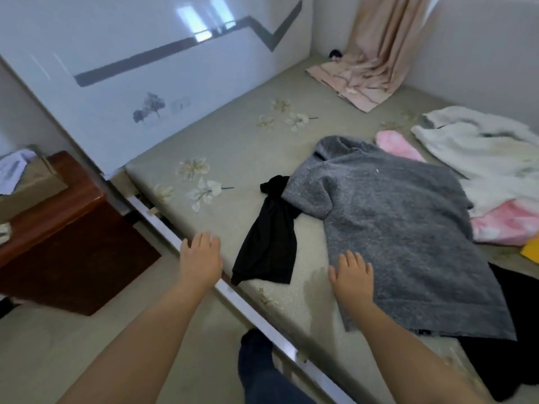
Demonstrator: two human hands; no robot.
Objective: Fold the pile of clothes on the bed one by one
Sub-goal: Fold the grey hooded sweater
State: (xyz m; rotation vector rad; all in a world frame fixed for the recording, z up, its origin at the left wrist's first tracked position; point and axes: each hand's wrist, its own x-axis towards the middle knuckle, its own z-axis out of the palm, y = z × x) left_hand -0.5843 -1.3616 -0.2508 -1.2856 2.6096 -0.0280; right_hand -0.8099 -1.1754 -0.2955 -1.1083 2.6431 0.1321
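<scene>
Reaching forward over the bed (233, 147), both hands are flat and released, fingers straight and spread, holding nothing. The left hand (199, 259) hovers at the bed's near edge, above its metal rail (233, 290); whether it touches the rail I cannot tell. The right hand (351, 275) lies at the near left edge of a grey sweater (402, 228), its fingertips on or just over the knit.

That sweater is spread flat, running ahead and to the right of the right hand. Between the two hands lies a crumpled black garment (268, 243), its far end touching the sweater's sleeve. Further right, beyond the sweater, a white fleece (490, 158) lies over pink clothes (504, 225), with another pink piece (396, 147) just beside the sweater's collar. A dark cloth (513, 345) shows under the sweater's near right corner, and a yellow corner (532, 252) pokes in at the right edge.

Far ahead of the right hand, a peach curtain (379, 39) drapes onto a folded peach cloth (350, 83) in the bed's corner. Left of the left hand stands a brown nightstand (73, 228) on the floor, and a white headboard (145, 68) rises beyond it.
</scene>
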